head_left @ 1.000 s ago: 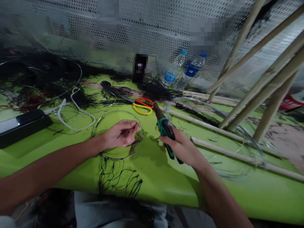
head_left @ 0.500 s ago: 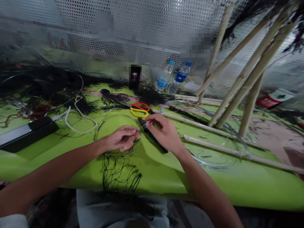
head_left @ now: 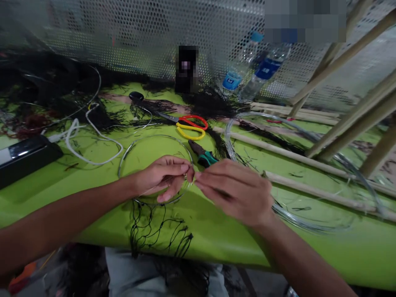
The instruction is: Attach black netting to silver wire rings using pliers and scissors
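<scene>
A thin wire ring [head_left: 123, 154] lies on the green tabletop, with black netting [head_left: 161, 227] hanging from its near side over the table edge. Over the ring's right side, my left hand [head_left: 163, 177] is closed in a pinch on the thin wire, its lower fingers loosely curled. My right hand [head_left: 238, 189] is closed, thumb and fingers pinched at the wire just beside the left fingertips; the exact spot it grips is mostly hidden. Dark pliers with green handles [head_left: 204, 156] lie just behind my right hand, which covers their handle ends.
Scissors [head_left: 192, 126] with red and yellow handles lie behind the pliers. At right are a wire coil [head_left: 309, 222], bamboo poles [head_left: 297, 187] and leaning sticks [head_left: 349, 53]. Two bottles [head_left: 233, 78] stand by the perforated panel. A white cable [head_left: 93, 163] and black box [head_left: 34, 154] sit left.
My right hand has moved nearer and away from the pliers, exposing more of them. Its fingertips now sit level with the left ones. The view has shifted down and closer.
</scene>
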Tool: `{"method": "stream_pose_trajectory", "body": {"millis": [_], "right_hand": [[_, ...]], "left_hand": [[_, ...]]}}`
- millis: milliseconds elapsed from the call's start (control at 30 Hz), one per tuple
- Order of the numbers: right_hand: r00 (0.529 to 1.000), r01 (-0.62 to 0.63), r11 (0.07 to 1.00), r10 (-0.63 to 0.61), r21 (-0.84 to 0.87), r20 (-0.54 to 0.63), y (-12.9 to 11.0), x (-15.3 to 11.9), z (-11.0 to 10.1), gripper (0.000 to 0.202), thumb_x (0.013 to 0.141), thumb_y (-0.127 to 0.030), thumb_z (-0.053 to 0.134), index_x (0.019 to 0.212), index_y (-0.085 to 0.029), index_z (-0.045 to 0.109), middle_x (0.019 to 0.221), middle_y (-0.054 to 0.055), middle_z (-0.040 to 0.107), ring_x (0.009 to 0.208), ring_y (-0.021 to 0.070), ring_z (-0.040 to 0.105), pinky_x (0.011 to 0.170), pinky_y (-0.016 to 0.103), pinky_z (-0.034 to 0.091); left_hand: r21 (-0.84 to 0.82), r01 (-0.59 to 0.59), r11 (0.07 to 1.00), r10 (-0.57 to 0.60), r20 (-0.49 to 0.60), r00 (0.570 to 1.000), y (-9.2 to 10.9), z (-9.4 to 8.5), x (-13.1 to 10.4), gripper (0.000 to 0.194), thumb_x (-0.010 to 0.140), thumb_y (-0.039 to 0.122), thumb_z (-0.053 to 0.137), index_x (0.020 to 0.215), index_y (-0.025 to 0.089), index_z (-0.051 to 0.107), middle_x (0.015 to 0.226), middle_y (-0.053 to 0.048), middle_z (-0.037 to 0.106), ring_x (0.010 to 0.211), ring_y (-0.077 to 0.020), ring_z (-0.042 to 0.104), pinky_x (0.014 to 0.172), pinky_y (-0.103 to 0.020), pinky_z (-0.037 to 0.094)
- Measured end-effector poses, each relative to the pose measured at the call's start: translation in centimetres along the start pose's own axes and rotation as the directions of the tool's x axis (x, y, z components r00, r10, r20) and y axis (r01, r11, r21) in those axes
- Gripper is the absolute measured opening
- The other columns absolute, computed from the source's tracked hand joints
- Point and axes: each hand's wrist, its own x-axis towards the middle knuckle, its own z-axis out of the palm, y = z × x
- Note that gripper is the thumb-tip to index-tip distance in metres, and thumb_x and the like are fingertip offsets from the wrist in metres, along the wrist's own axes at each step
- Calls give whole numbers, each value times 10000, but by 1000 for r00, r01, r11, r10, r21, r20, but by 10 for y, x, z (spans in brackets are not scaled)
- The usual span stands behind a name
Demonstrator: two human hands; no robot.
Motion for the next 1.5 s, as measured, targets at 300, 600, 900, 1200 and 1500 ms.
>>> {"method": "stream_pose_trajectory", "body": {"millis": [300, 600, 900, 1200, 1500], "right_hand": [[700, -584, 514, 711, 628, 69, 3, 6, 7, 62, 889, -293, 813, 837, -264, 794, 734, -13, 730, 579, 125, 635, 545, 275, 538], [707, -706, 488, 522, 513, 477, -1, 1, 22, 222, 896, -432, 810, 862, -216, 766, 832, 13, 754, 760, 153, 689, 748, 300, 567], [626, -779, 442, 502, 445, 597, 11, -10, 38, 246, 903, -453, 774, 893, -208, 786, 861, 11, 711, 797, 157, 622, 749, 303, 479], [617, -782, 480, 505, 398, 604, 10, -8, 37, 275, 877, -488, 791, 897, -213, 806, 943, 41, 739, 892, 186, 666, 834, 326, 518], [647, -753, 532, 491, 387, 584, 7, -7, 34, 206, 900, -425, 768, 883, -222, 798, 955, 38, 732, 913, 181, 676, 871, 334, 537]], "left_hand": [[80, 116, 990, -122, 63, 991, 7, 6, -3, 348, 972, 455, 708, 837, 136, 725, 449, -17, 620, 276, -103, 459, 319, -189, 342], [57, -143, 988, 147, -81, 986, 32, 4, -7, 267, 945, 358, 690, 738, 192, 660, 323, 61, 459, 215, -97, 336, 320, -202, 291], [581, -272, 767, 604, -510, 613, 86, 26, -72, 264, 1080, 322, 432, 946, 225, 639, 394, 103, 434, 250, -79, 343, 345, -193, 292], [756, 518, 400, 525, -652, 547, 50, -20, -147, 280, 1022, 449, 533, 1011, 187, 631, 600, 2, 677, 447, -137, 616, 472, -217, 475], [736, 638, 226, 592, -624, 510, 49, -31, -108, 295, 1013, 410, 506, 1167, 200, 646, 850, -61, 793, 679, -216, 731, 690, -307, 529]]}}
